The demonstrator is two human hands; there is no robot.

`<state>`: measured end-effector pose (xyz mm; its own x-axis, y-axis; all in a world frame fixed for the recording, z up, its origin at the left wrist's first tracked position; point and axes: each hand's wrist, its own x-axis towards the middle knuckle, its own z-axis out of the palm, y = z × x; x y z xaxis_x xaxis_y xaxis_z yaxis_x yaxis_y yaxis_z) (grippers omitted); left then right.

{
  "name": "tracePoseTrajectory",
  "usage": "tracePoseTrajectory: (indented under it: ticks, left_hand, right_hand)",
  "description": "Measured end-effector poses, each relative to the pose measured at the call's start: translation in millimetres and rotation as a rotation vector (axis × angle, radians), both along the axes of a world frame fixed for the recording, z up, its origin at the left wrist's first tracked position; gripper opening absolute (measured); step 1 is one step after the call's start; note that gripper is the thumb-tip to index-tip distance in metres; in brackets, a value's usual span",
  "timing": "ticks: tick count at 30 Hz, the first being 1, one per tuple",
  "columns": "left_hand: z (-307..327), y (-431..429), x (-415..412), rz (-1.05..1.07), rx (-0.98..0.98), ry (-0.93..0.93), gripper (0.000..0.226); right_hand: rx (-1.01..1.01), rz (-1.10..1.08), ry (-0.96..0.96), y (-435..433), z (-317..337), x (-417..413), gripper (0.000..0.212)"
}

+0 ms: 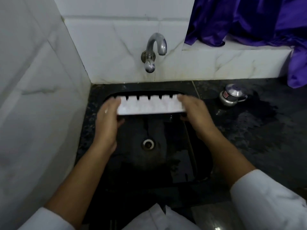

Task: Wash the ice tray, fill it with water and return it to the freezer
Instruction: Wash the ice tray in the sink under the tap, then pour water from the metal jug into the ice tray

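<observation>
A white ice tray hangs over the far part of the black sink, turned so the undersides of its cups face me. My left hand grips its left end and my right hand grips its right end. The tray is blurred by motion. A curved metal tap juts from the tiled wall above it, and no water shows at its spout. The sink's drain lies below the tray.
A small steel lidded pot stands on the wet black counter to the right. Purple cloth drapes over the white ledge at the upper right. White tiled walls close in the left side and the back.
</observation>
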<state>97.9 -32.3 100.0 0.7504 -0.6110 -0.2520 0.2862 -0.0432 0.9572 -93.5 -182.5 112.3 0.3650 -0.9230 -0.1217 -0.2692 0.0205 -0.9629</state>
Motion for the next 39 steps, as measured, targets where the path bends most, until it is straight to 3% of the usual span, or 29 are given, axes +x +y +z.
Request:
tracePoseTrajectory:
  ticks: [2, 4, 6, 7, 9, 12, 15, 18, 22, 28, 32, 36, 39]
  left_hand:
    - [16, -6, -3, 0.095, -0.199, -0.147, 0.061]
    - [8, -2, -12, 0.166, -0.21, -0.297, 0.051]
    - [-34, 4, -16, 0.136, -0.034, -0.272, 0.039]
    - [-55, 10, -18, 0.062, 0.119, -0.175, 0.033]
    - [-84, 24, -23, -0.169, 0.495, 0.096, 0.043]
    - [-95, 32, -23, -0.363, 0.71, 0.156, 0.06]
    - [-73, 21, -27, -0.39, 0.697, 0.155, 0.077]
    - [-57, 0, -40, -0.45, 0.724, 0.132, 0.096]
    - [-51, -29, -81, -0.473, 0.665, -0.013, 0.095]
    - [-69, -90, -186, -0.43, 0.455, -0.29, 0.051]
    - [-83, -140, -280, -0.329, 0.419, -0.45, 0.018]
    - [-88, -193, -370, -0.239, 0.499, -0.478, 0.026]
    - [-99, -217, -415, -0.215, 0.605, -0.68, 0.045]
  right_hand:
    - [-0.162, -0.037, -0.248, 1, 15, -1, 0.035]
    - [-0.263, -0.053, -0.31, 11, 1, -5, 0.035]
    - [-0.177, -0.043, -0.087, 16, -40, -9, 0.045]
    - [-0.044, 0.001, 0.113, 17, -60, -14, 0.051]
    - [0.265, 0.122, 0.457, 19, -84, -29, 0.066]
    - [0.366, 0.214, 0.451, 21, -82, -60, 0.076]
    - [0.252, 0.277, 0.35, 15, -66, -83, 0.051]
    - [-0.093, 0.18, 0.483, -10, -63, -103, 0.023]
    - [-0.26, 0.117, 0.547, -52, -60, -146, 0.032]
    - [-0.219, 0.123, 0.461, -135, -70, -248, 0.018]
    - [-0.202, 0.138, 0.436, -197, -77, -329, 0.012]
    - [-0.204, 0.184, 0.506, -247, -85, -398, 0.012]
    - [-0.175, 0.21, 0.546, -270, -97, -435, 0.011]
